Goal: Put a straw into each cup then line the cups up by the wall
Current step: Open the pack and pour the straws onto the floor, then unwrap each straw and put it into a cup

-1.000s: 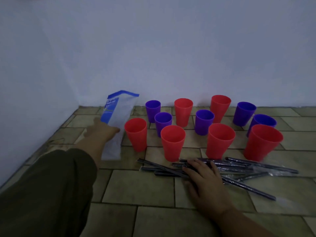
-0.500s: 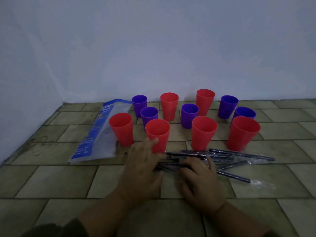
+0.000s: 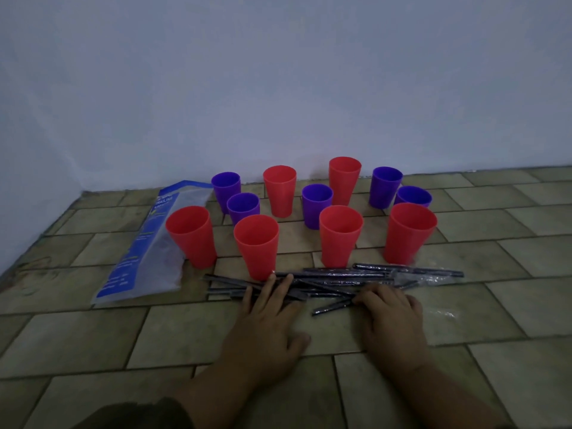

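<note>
Right hand point(image 3: 390, 317) slid toward 3 o'clock, fingers curled on dark wrapped straws point(image 3: 340, 275); grip unclear. Left hand point(image 3: 266, 320) presses them flat.

count, floor only:
- cups: 11 total
- red cups point(image 3: 340, 239): 6, four across the front row, two further back towards the wall
- purple cups point(image 3: 317, 205): 5, all behind the front red row, three mid-frame and left, two at the right
- straws point(image 3: 328, 275): dark, wrapped, one overlapping heap at lower centre; at least 6 separable, exact number not readable
- bag point(image 3: 145, 258): 1, clear plastic with blue print, left of frame
- hands: 2, left hand point(image 3: 266, 329) and right hand point(image 3: 393, 320), both at the heap
</note>
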